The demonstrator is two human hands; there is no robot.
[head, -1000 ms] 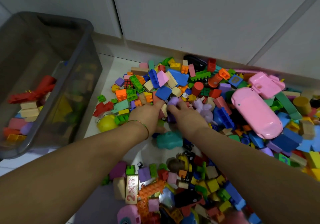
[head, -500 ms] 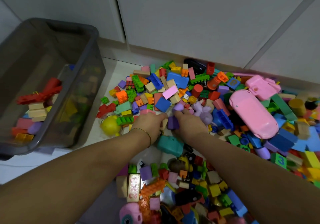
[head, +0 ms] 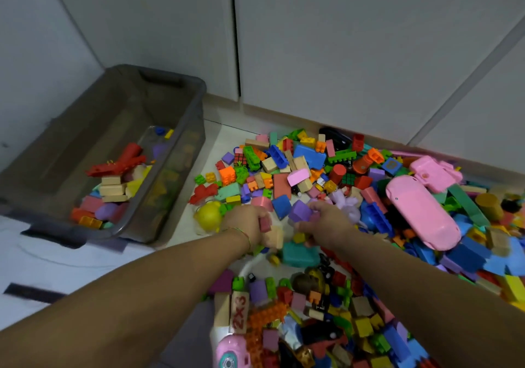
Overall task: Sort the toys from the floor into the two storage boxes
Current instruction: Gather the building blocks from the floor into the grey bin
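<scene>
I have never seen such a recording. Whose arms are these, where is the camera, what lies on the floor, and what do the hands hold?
No machine here: these are a person's two bare arms, filmed by a camera worn on the head, looking forward and down. On the floor lies a heap of building blocks in many colours, with a pink toy car on it. At the left stands a grey see-through storage box, some blocks already inside. The left hand grips a dull-red block; the right hand pinches a purple block.
</scene>
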